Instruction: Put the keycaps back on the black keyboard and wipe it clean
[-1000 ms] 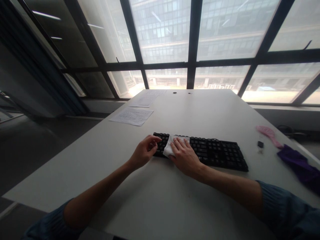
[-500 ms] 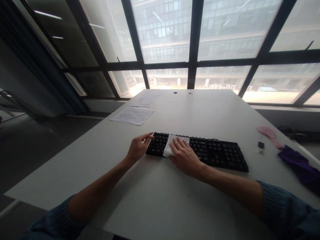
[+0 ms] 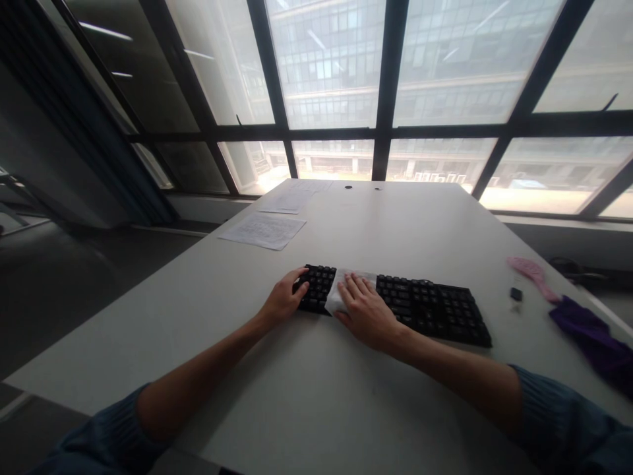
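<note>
A black keyboard (image 3: 425, 305) lies across the middle of the white table (image 3: 316, 396). My right hand (image 3: 363, 309) rests flat, fingers stretched out, pressing a white wipe (image 3: 337, 295) onto the keyboard's left part. My left hand (image 3: 285, 298) is curled around the keyboard's left end, gripping its edge. Both forearms reach in from the bottom, with dark blue sleeves pushed up.
Printed paper sheets (image 3: 262, 229) lie at the far left of the table, with more (image 3: 291, 200) behind them. At the right edge are a pink brush (image 3: 529, 272), a small dark object (image 3: 515, 294) and a purple cloth (image 3: 591, 333). Large windows (image 3: 326, 66) stand beyond the table.
My left hand came off the keyboard's left end, fingers out, then closed back on that end. The right hand and wipe stayed nearly in place.
</note>
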{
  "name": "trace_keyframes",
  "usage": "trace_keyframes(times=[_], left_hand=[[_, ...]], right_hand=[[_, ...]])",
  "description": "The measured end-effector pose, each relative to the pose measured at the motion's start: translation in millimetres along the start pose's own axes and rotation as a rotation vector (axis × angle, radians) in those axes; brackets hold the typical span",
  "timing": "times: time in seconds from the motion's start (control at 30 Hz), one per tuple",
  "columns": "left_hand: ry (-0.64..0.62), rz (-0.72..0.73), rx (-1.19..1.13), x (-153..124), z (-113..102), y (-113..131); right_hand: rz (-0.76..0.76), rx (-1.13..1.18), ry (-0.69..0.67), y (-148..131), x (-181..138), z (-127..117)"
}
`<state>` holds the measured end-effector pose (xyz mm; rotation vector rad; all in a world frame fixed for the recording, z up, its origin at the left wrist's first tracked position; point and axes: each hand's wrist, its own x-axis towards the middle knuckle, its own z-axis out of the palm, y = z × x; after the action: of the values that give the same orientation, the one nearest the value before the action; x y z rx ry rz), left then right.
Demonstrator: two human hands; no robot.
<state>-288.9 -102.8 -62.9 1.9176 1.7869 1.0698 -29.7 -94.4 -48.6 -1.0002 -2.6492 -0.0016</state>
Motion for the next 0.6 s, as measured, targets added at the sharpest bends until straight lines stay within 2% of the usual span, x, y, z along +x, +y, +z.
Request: trace_keyframes(times=[0.13,0.2,0.3,0.43,0.6], left_hand=[[0.034,0.046,0.033,-3,1,6],[0.052,0.055,0.035,-3,0,8],[0.048,0.048,0.008,0,-4,5],[-0.055,-0.006,-0.067,8,-17,-2],[-0.105,-0.063,-0.183,10,-23,-1]], right_hand=[[-0.159,0.027,-0.023,-1,-1,-4],[-0.175,0.042,-0.034,-1,-1,-5],[-0.038,0.030,-0.019,-2,-1,-4],[0.136,-0.012,0.000,-1,-1,0],[0.128,-0.029,0.001,-1,-2,1]])
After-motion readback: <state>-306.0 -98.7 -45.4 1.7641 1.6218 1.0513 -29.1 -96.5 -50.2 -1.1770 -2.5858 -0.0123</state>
